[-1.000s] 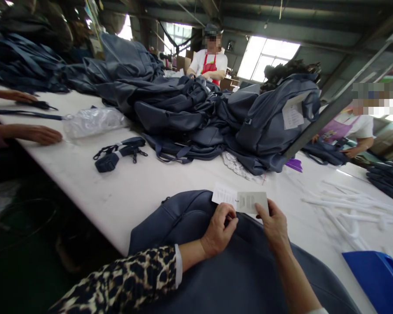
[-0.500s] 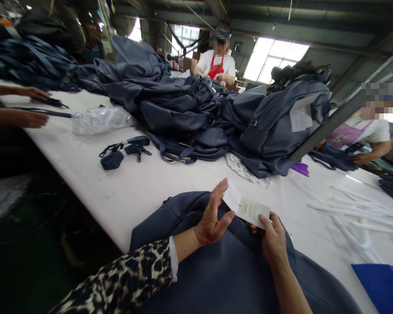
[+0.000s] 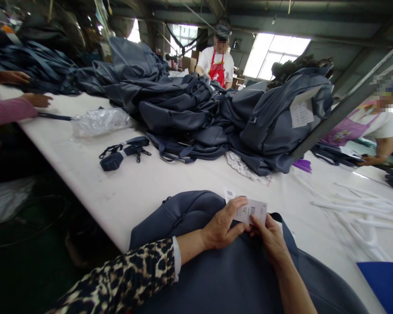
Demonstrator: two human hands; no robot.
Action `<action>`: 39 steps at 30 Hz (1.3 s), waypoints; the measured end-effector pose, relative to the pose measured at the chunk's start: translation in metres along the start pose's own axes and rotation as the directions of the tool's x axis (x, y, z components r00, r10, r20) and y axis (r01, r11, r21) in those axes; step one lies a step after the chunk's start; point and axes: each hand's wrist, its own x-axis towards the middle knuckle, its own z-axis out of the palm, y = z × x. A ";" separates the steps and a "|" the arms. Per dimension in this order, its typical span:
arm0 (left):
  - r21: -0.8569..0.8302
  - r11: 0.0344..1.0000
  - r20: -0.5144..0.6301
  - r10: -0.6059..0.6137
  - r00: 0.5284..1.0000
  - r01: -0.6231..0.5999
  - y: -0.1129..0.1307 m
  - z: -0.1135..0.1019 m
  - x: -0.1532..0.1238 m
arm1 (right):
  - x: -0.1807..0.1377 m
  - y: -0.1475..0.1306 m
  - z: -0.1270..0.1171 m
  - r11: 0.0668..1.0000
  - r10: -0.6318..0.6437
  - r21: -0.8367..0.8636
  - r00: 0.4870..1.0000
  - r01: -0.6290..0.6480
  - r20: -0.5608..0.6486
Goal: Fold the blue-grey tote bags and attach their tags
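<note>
A dark blue backpack lies in front of me over the near edge of the white table. My left hand, with a leopard-print sleeve behind it, pinches the white paper hang tags from the left. My right hand grips the same tags from below on the right. Both hands rest on top of the backpack, fingers closed on the tags.
A heap of blue backpacks fills the table's middle. A loose strap and a clear plastic bag lie left. White plastic strips lie right, a blue bin at the lower right. Other people work around the table.
My left hand, which had opened beside the tags, has closed on them again. The tags have dropped lower and flatter towards the backpack.
</note>
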 end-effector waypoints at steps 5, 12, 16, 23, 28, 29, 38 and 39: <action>0.284 0.937 -0.236 -0.137 0.962 0.203 -0.015 -0.011 0.009 | -0.003 0.002 -0.006 0.987 0.099 0.114 0.991 -0.110 0.094; 0.539 0.736 -0.021 -0.476 0.879 0.411 -0.019 -0.027 0.018 | -0.004 0.005 -0.008 0.974 0.113 0.184 0.987 -0.133 0.115; 0.405 0.791 -0.104 -0.458 0.883 0.458 -0.024 -0.032 0.020 | -0.002 0.007 -0.007 0.975 0.093 0.190 0.990 -0.111 0.103; -0.256 0.871 -0.330 -0.486 0.809 0.418 -0.023 -0.039 0.025 | -0.004 0.007 0.003 0.998 0.005 0.067 0.999 -0.007 0.042; -0.290 0.900 -0.152 -0.380 0.912 0.327 0.001 -0.021 0.019 | -0.012 0.000 0.019 0.996 0.075 0.033 0.995 -0.078 0.069; -0.228 0.931 -0.063 -0.308 0.949 0.286 0.004 -0.017 0.017 | -0.014 -0.002 0.020 0.996 0.089 0.022 0.993 -0.091 0.083; 0.198 0.979 0.182 -0.092 0.979 0.055 0.005 -0.011 0.011 | -0.003 -0.008 0.008 0.993 0.119 -0.005 0.993 -0.119 0.000; 0.203 0.978 0.192 -0.078 0.978 0.038 0.006 -0.011 0.011 | -0.001 -0.007 0.007 0.996 0.091 -0.019 0.994 -0.092 -0.055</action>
